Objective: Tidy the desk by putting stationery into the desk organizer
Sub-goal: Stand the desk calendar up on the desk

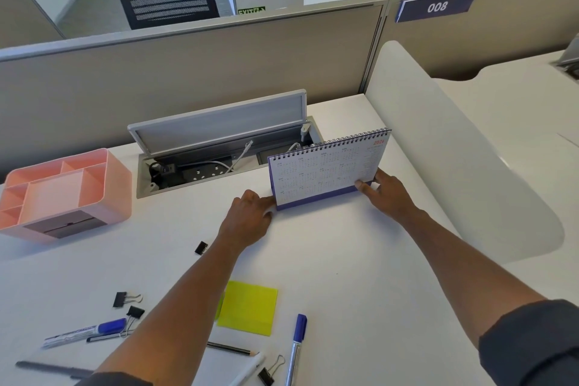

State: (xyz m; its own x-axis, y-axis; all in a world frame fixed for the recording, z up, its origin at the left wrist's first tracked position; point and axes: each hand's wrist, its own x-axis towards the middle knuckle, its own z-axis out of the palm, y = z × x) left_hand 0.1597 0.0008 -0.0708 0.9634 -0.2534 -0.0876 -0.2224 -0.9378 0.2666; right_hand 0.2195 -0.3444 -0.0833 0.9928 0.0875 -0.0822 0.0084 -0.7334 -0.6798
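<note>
Nearest the lens, along the bottom edge of the white table [344,260], lie a binder clip [270,370], a blue-capped pen [296,348], a pencil [232,349] and a white pen [247,370], all well behind the fingers and close to the person's dark sleeves. Just beyond them sits a yellow sticky-note pad [249,307], between the two forearms. To the left of the left forearm are a blue-capped marker [84,333], two black binder clips [125,298] [134,315] and a dark pen [53,368]; a fourth clip [201,247] lies beside the left wrist.

Both hands reach forward to a desk calendar [329,166], which stands upright on its purple base. The left hand [250,216] has its fingers curled against the calendar's lower left corner, gripping it. The right hand [388,194] holds the lower right corner, thumb on the front face and fingers [380,175] wrapped behind.

Well to the left of the left fingers stands the pink desk organizer [59,194], its open compartments showing nothing inside and a dark drawer in its front. Just beyond the fingers, behind the calendar, an open cable box [219,147] with a raised grey lid is sunk into the table, sockets and white cables within. A beige partition [188,72] rises behind it, bearing a blue "008" sign [437,6] to the right.
</note>
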